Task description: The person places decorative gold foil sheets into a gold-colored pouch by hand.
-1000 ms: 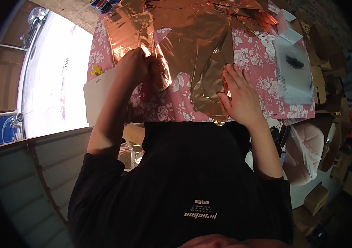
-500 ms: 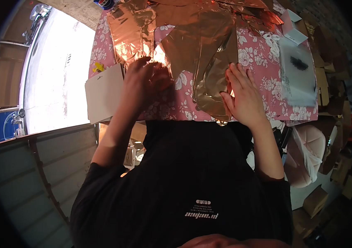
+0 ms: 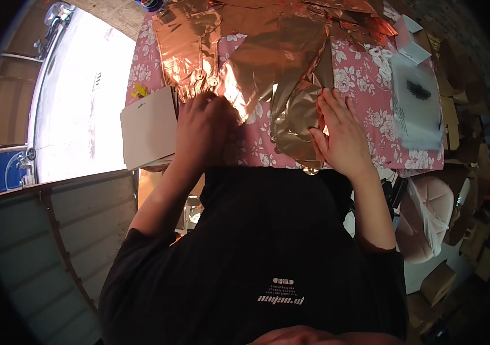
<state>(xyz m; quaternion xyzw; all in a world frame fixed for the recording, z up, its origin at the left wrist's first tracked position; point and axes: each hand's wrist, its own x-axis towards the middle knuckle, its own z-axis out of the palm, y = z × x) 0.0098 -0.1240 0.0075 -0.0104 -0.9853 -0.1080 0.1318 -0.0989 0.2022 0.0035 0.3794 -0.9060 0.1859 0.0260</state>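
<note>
A shiny copper-coloured deflated foil balloon (image 3: 259,63) lies spread over the table, with one wide part in the middle and a narrower part (image 3: 190,49) at the left. My left hand (image 3: 206,123) is curled at the lower end of the left part, where the foil is wrinkled under the fingers; the fingertips are partly hidden. Flat along the right edge of the middle part's lower end (image 3: 296,129) rests my right hand (image 3: 341,135), fingers stretched out and thumb apart.
A pink flowered cloth (image 3: 365,118) covers the table. Pale cards (image 3: 150,132) are stacked at its left edge, near a small yellow item (image 3: 139,91). To the right lie a clear plastic bag (image 3: 417,109), white string (image 3: 380,60) and an open white box (image 3: 411,40).
My left hand has moved slightly down and right, and its fingers have curled in at the foil's lower end. My right hand stays almost where it was.
</note>
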